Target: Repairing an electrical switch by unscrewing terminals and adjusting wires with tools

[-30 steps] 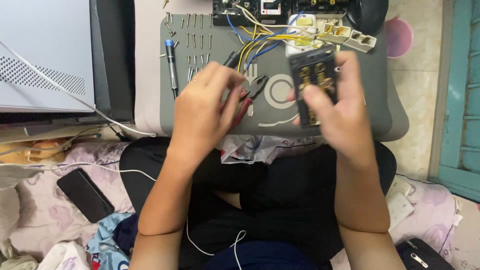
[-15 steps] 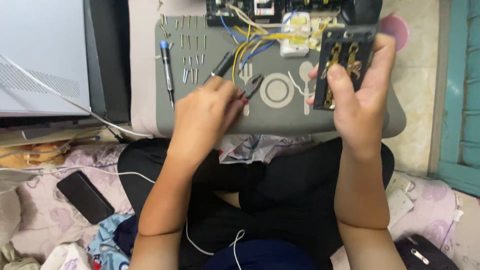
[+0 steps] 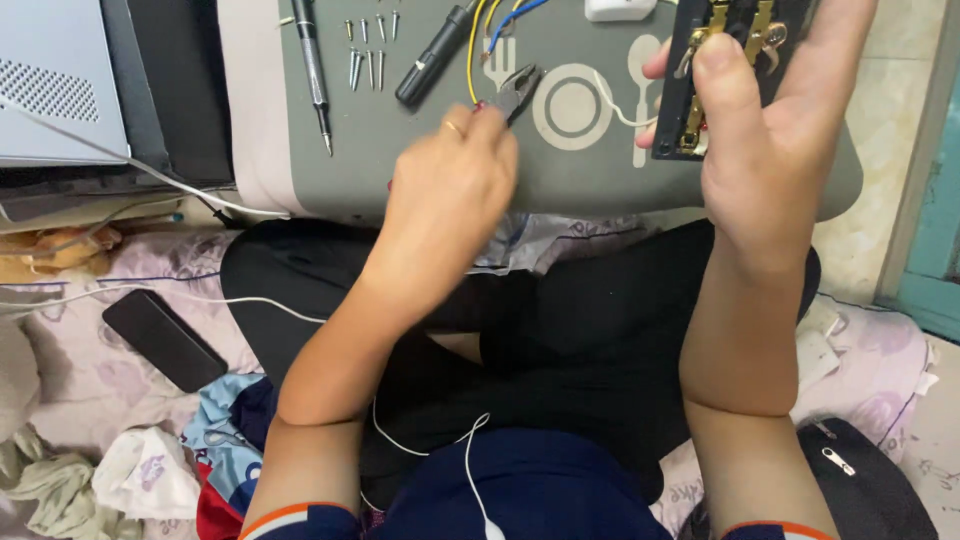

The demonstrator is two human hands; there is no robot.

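The socket plate (image 3: 735, 75), which was held low over the tray (image 3: 420, 160) a second ago, has been raised to 1 o'clock and is clasped in the right hand (image 3: 770, 150), brass contacts facing up. The left hand (image 3: 450, 200) has been moved onto the pliers (image 3: 515, 92) at 12 o'clock and is closed around the handles. The pliers are judged ready for use on the wiring.

Black phone (image 3: 163, 340) on floral bedding, eight o'clock. Grey laptop (image 3: 55, 85) at ten. Screwdriver (image 3: 311, 65) and row of screws (image 3: 366, 55) on grey mat (image 3: 400, 150), eleven. Black bag (image 3: 860, 485) at five.
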